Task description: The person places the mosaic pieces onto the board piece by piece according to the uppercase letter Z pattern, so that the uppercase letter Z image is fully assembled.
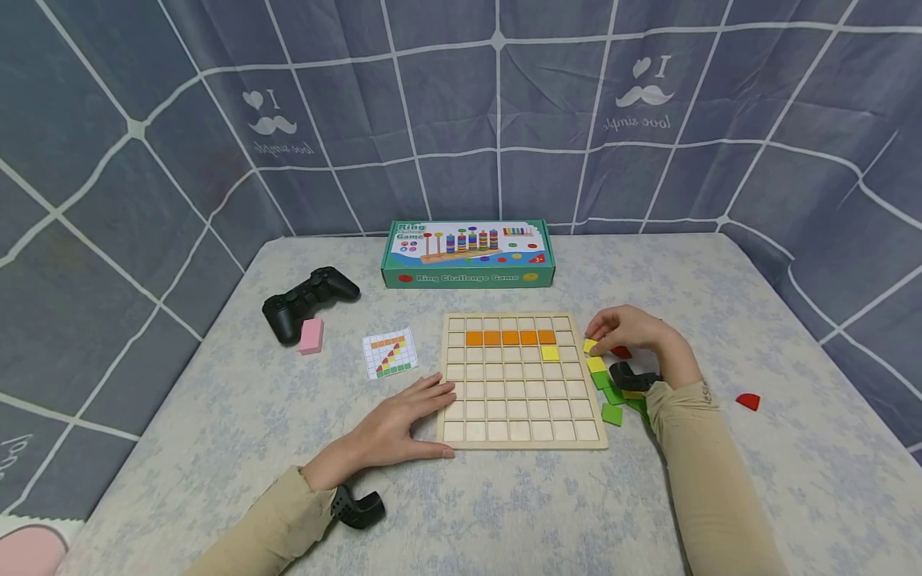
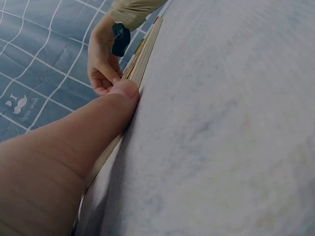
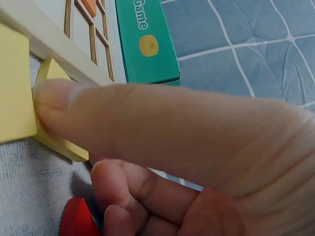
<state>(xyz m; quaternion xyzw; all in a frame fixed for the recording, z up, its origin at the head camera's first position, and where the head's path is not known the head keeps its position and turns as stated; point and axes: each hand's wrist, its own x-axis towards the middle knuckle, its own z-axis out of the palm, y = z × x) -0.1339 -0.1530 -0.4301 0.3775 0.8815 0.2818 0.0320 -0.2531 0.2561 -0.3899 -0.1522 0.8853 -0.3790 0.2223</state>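
A wooden grid board (image 1: 519, 410) lies on the table, with a row of several orange square tiles (image 1: 510, 338) near its far side and one yellow square tile (image 1: 551, 353) below the row's right end. Spread along the board's left edge is my left hand (image 1: 392, 424), its thumb at the near corner. Just right of the board, my right hand (image 1: 634, 330) pinches a small yellow tile (image 3: 69, 147), which is tilted up under the thumb in the right wrist view. Another yellow tile (image 3: 15, 88) lies close by it, and a red piece (image 3: 78, 219) sits under the curled fingers.
Green tiles (image 1: 611, 414) lie in a loose pile by the board, partly under my right wrist. A red quarter-round piece (image 1: 748, 401) is further right. Left of the board are a pattern card (image 1: 390, 353), a pink block (image 1: 311, 336) and a black game controller (image 1: 306, 302). A game box (image 1: 468, 256) stands behind.
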